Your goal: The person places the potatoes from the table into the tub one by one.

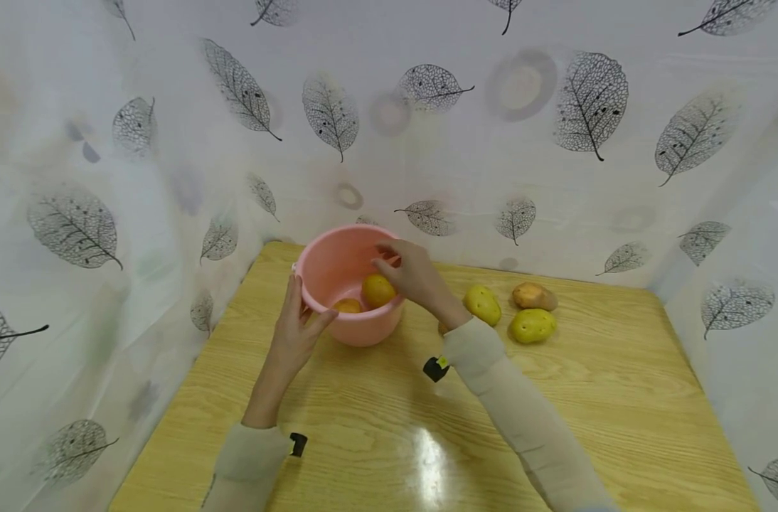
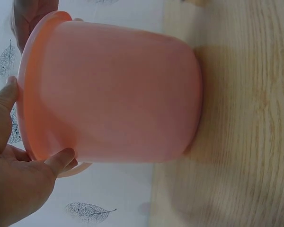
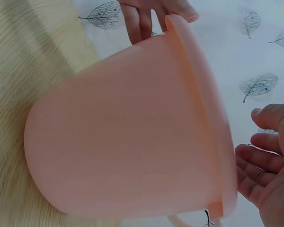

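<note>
A pink bucket (image 1: pixel 363 331) stands upright on the wooden table. My left hand (image 1: pixel 294 331) holds its near left side, thumb at the rim and fingers against the outer wall. The left wrist view shows those fingers (image 2: pixel 61 160) on the plastic below the rim. Over the bucket's right rim reaches my right hand (image 1: pixel 411 274), its fingers loosely bent. In the right wrist view nothing lies between that hand's fingers (image 3: pixel 262 160). Inside the bucket is a round orange fruit (image 1: pixel 378 291), just below the right hand; a second orange fruit (image 1: pixel 348 306) is partly hidden by the near rim.
Right of the bucket lie two yellow-green, potato-like pieces, one farther back (image 1: pixel 482 305) and one nearer (image 1: pixel 533 326). Beside them is a brownish potato (image 1: pixel 534 295). Another brownish piece is mostly hidden behind the right wrist. A leaf-patterned curtain (image 1: pixel 453 163) borders the table's back and sides.
</note>
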Demonstrator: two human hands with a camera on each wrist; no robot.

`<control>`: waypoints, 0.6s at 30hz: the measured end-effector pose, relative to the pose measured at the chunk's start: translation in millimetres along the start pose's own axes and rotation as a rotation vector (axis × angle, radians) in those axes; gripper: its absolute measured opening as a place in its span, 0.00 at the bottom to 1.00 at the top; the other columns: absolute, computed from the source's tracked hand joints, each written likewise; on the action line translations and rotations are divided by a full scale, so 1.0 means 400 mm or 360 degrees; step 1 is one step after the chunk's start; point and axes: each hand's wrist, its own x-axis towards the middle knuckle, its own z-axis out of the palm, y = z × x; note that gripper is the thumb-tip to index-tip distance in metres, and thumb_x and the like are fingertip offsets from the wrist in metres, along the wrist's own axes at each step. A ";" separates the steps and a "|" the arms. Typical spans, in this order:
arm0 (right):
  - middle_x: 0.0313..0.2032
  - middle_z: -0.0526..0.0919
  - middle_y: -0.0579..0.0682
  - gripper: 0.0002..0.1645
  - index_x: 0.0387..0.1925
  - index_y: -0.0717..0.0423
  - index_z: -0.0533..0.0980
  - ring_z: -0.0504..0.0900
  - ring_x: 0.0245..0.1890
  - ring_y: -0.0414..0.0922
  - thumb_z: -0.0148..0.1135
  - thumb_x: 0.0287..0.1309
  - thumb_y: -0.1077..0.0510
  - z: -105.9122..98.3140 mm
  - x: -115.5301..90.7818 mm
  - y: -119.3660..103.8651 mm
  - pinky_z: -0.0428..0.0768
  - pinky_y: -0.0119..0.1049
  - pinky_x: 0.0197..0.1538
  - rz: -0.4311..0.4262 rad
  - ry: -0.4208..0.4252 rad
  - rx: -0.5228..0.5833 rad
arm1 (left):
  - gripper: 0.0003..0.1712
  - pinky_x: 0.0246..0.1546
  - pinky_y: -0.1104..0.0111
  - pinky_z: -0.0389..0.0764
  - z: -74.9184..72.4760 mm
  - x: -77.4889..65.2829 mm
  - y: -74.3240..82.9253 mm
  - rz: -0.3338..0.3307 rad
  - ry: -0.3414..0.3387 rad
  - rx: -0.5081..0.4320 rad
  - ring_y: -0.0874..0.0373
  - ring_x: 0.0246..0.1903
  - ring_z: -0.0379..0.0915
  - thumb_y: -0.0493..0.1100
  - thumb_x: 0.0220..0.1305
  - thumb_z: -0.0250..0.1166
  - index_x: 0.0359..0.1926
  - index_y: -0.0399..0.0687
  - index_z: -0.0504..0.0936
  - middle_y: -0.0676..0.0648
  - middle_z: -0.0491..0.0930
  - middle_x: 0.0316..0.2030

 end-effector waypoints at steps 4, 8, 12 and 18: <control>0.56 0.83 0.63 0.22 0.61 0.67 0.78 0.85 0.49 0.52 0.65 0.72 0.58 -0.025 -0.026 0.002 0.86 0.41 0.51 -0.0012 0.0071 0.0023 | 0.57 0.73 0.54 0.63 0.000 0.003 -0.013 0.0026 0.0010 0.0013 0.41 0.78 0.47 0.41 0.72 0.69 0.83 0.45 0.35 0.45 0.30 0.82; 0.55 0.83 0.64 0.22 0.60 0.69 0.78 0.84 0.51 0.55 0.66 0.71 0.60 -0.052 -0.054 0.005 0.86 0.46 0.52 -0.0048 0.0121 0.0033 | 0.58 0.73 0.54 0.63 -0.001 0.002 -0.013 0.0035 0.0012 0.0016 0.41 0.78 0.47 0.42 0.72 0.69 0.83 0.46 0.35 0.46 0.30 0.82; 0.55 0.82 0.66 0.22 0.60 0.71 0.77 0.83 0.53 0.58 0.66 0.70 0.61 -0.076 -0.084 0.010 0.85 0.53 0.53 -0.0065 0.0134 0.0030 | 0.58 0.73 0.54 0.63 -0.001 0.002 -0.012 0.0041 0.0013 0.0018 0.41 0.78 0.47 0.41 0.71 0.69 0.83 0.46 0.34 0.46 0.30 0.82; 0.59 0.81 0.63 0.25 0.63 0.68 0.77 0.81 0.56 0.57 0.65 0.71 0.58 -0.104 -0.134 0.036 0.84 0.53 0.55 0.0020 0.0091 -0.0053 | 0.56 0.73 0.54 0.62 0.000 0.002 -0.014 0.0042 0.0016 0.0023 0.41 0.78 0.47 0.40 0.72 0.68 0.83 0.46 0.35 0.45 0.30 0.82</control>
